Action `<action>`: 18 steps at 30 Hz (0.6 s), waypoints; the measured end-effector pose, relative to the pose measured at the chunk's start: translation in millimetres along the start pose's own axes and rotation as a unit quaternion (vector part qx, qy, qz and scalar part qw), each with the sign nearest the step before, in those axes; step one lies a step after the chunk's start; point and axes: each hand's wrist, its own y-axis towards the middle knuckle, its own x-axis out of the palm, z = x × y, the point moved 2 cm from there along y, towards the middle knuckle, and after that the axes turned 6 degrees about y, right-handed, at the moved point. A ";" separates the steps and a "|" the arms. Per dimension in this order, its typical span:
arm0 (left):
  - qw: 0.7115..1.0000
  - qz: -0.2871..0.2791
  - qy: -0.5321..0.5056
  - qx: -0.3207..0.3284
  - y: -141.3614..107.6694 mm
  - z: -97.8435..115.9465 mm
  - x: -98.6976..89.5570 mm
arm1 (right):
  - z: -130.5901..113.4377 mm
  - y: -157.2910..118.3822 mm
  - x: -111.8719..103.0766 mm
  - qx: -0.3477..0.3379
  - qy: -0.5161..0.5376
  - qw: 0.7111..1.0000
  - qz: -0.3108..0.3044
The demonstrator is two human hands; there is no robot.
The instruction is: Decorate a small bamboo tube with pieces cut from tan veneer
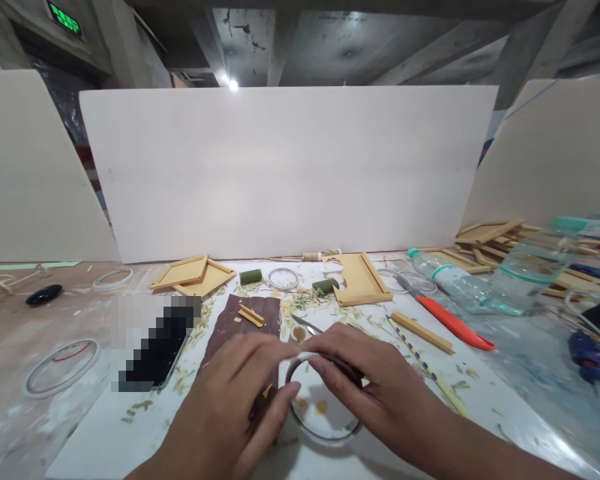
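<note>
Between my hands is a thin ring-shaped roll of tape [325,441], pale with a dark edge, tilted above the white board [375,460]. My right hand [375,380] grips its upper right rim, with thumb and fingers closed over it. The thumb and fingertips of my left hand [225,393] pinch at its left rim. Partly under my left hand lies a dark brown sheet [235,330] with small wooden strips [251,316] on it. A pointed metal blade [305,324] shows just beyond my fingertips.
Plant shavings litter the board. Around it lie green cylinders [251,277], a broken wooden tray [373,287], a wooden strip [423,332], a red-handled knife [455,323], a plastic bottle [450,277] and a phone [163,347]. A white panel [290,173] stands behind.
</note>
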 end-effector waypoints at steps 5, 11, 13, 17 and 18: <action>0.985 -0.076 -0.092 -0.123 1.9 -2.4 1.3 | -5.5 -2.2 2.4 0.026 0.029 0.999 0.015; 0.976 -0.101 -0.125 -0.148 1.8 0.3 6.1 | -6.5 -2.8 5.0 0.061 0.049 0.997 0.024; 0.973 -0.106 -0.134 -0.156 2.1 0.4 6.8 | -6.7 -2.9 6.4 0.060 0.058 0.996 0.016; 0.965 -0.111 -0.161 -0.175 2.9 -1.0 8.1 | -6.8 -4.8 6.3 0.069 0.089 0.994 -0.012; 0.963 -0.112 -0.169 -0.179 3.0 -1.1 8.3 | -6.9 -5.5 5.6 0.072 0.097 0.993 -0.015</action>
